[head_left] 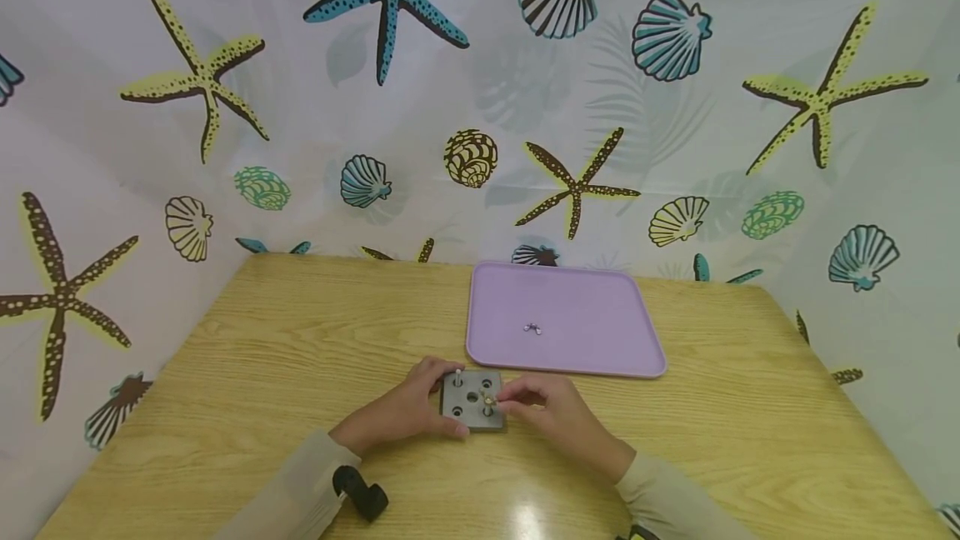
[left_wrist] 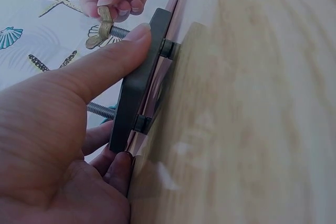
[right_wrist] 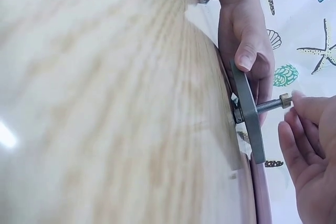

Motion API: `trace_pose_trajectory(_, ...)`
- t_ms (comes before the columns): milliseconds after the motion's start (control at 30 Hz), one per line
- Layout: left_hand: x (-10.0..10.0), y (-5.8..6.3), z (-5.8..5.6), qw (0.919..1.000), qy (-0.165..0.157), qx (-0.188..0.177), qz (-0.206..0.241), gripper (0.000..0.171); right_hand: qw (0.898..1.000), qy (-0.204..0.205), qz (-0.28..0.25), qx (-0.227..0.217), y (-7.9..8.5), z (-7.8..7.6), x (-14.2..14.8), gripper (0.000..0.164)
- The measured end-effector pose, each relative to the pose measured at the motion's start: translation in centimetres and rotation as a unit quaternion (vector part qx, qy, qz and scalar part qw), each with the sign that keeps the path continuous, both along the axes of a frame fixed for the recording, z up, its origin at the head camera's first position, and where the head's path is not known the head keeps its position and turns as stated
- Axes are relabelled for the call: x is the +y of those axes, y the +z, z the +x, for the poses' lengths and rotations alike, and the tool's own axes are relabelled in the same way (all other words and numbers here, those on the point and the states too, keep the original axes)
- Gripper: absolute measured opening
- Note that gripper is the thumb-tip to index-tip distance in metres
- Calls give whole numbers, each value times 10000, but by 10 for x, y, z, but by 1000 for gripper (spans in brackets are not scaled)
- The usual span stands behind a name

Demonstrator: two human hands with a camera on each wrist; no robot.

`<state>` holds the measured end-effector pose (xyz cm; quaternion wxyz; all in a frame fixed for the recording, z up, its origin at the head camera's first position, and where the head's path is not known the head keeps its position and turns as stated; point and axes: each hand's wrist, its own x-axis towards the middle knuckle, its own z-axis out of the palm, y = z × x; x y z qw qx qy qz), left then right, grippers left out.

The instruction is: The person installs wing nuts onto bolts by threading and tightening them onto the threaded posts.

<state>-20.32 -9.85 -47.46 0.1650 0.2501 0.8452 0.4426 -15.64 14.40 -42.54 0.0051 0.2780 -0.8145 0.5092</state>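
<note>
A square grey metal plate (head_left: 472, 422) with several holes stands low over the table on bolt heads. My left hand (head_left: 408, 408) grips its left side, thumb at the near edge and fingers at the far edge. Two threaded bolts rise from the plate. The far-left bolt (head_left: 458, 378) is bare. On top of the near-right bolt (right_wrist: 269, 105) sits a brass wing nut (left_wrist: 105, 24), one wing pinched between the thumb and fingers of my right hand (head_left: 553, 408). Thread shows between this nut and the plate in the left wrist view.
Beyond the plate lies a shallow purple tray (head_left: 577, 298) with a small silver wing nut (head_left: 532, 328) in it. The wooden table (head_left: 315, 332) ends at a patterned curtain (head_left: 420, 123) behind and at both sides.
</note>
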Motion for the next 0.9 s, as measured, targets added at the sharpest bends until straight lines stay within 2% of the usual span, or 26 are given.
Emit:
trace_pose_trajectory(100, 0, 0, 0, 10000, -9, 1, -6, 91, 9999, -37, -135, -1, -7, -2, -1, 20)
trace_pose_trajectory(233, 1, -1, 0, 10000, -13, 11, -15, 91, 9995, -64, -299, -30, -24, -10, 1, 32)
trace_pose_trajectory(400, 1, -2, 0, 10000, -29, 29, -19, 91, 9993, 23, -347, -135, -35, -16, 0, 36)
trace_pose_trajectory(633, 1, -2, 0, 9999, -74, 70, 19, 92, 9995, -56, -265, -176, -33, -16, -5, 34)
trace_pose_trajectory(733, 1, -1, 0, 10000, -44, 14, 2, 92, 9992, -130, -288, -240, -28, -13, -6, 31)
trace_pose_trajectory(900, 0, -1, 0, 10000, 15, 25, -56, 92, 9995, -267, -165, -52, -16, -6, -5, 22)
